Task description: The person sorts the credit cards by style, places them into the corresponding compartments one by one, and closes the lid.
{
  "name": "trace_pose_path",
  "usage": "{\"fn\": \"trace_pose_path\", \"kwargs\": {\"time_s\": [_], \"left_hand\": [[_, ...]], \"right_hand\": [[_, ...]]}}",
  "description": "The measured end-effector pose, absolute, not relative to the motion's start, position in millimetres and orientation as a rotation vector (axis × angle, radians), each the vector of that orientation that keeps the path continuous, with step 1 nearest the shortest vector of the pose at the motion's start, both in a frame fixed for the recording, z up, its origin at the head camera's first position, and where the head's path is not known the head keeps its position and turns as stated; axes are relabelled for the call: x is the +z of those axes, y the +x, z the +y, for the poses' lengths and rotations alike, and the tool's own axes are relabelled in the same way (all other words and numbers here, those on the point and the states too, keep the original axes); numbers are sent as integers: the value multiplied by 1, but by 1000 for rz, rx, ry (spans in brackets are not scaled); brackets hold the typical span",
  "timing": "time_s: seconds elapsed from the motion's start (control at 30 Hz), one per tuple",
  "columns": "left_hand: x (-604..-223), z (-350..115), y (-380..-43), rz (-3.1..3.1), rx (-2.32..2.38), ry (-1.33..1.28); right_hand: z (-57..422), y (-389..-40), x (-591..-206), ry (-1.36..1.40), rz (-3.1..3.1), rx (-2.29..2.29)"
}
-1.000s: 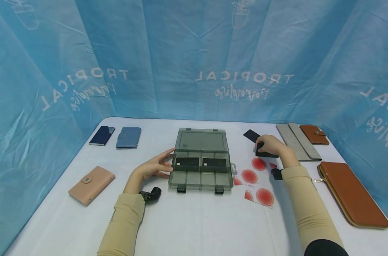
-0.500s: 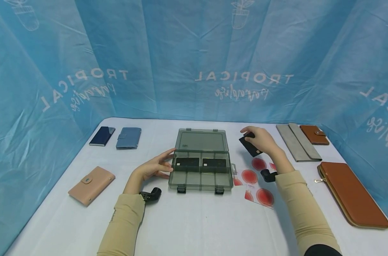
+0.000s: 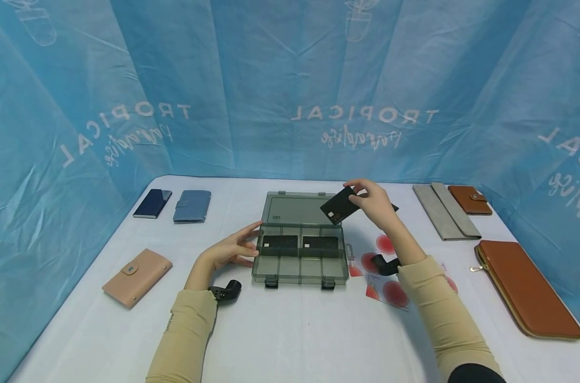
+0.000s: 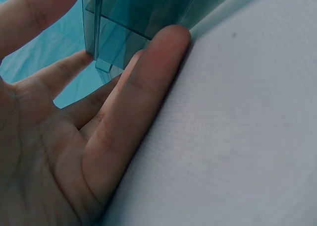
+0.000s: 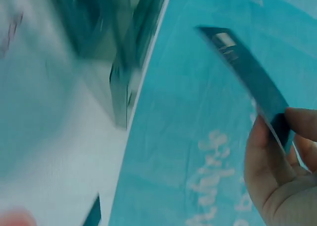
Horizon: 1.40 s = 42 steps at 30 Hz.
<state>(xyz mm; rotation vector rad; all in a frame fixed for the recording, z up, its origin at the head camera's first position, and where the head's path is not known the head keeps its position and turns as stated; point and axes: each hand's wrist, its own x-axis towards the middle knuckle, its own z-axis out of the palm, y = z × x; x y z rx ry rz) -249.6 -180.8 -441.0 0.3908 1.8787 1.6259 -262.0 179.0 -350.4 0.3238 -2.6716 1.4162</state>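
Left grip: my left hand (image 3: 232,249) lies with straight, relaxed fingers (image 4: 148,82) against the left wall of the organizer box (image 3: 299,268); it holds nothing.
Right grip: my right hand (image 3: 373,202) pinches a black card (image 3: 340,205) between thumb and fingertips (image 5: 265,137), raised off the bench (image 3: 290,330).
Card position: tilted in the air, left of the right grip, over the right rear corner of the box and its opened lid (image 3: 301,209).
Below the right grip: red-dot cards (image 3: 383,290) lie on the bench, with another black card (image 3: 393,207) just behind the hand.
Progress: I judge two black cards (image 3: 280,243) already seated in the rear compartments; the front compartments appear unfilled, and the held card is not yet placed.
Change: a second ago the right grip was down on the bench picking at the card; it has since lifted it and carried it left toward the box. The left grip has not moved.
Far field: wallets (image 3: 529,287) lie along the bench edges.
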Motion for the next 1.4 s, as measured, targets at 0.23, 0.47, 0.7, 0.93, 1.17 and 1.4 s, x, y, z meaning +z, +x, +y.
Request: {"fn": "trace_pose_path", "kwargs": {"time_s": [0.23,0.47,0.7,0.93,1.17,1.4], "left_hand": [[-440,-180,-249,1870,1627,393],[-441,-180,-250,1874,1630,388],[-443,-180,-250,1868,1646,391],[-444,-181,-251,1871,1640,392],[-444,-182,-250,1854,1646,388],[-441,-181,-250,1855,1645,387]], "right_hand": [[157,-260,-356,229,-2549,1872],[134,-264,-365,209,-2576,2028],[113,-264,-363,399,-2838,1720],[91,-275,-363,666,-3052,1360],[72,-275,-364,827,-3199,1096],[68,-273,-376,926,-3272,925]]}}
